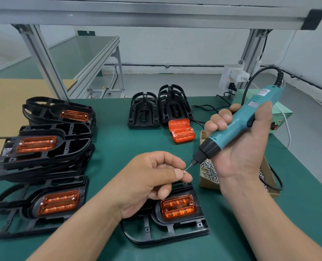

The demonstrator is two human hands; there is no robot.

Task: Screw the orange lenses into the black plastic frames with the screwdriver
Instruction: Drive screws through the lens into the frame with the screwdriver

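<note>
Left grip [152, 178] pinches small silver screw [184, 171] onto bit of teal electric screwdriver [239, 123] wrapped in right grip [241, 153]; seat it straight before lowering to orange lens [178, 207] in near black plastic frame [201, 226]

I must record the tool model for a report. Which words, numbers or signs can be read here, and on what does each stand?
White label on the teal electric screwdriver in the right hand: dark print, too blurred to read.
Pale green power box behind that hand: no readable marking.
Orange lenses and black plastic frames: no text visible.
So nothing is legible.
</note>
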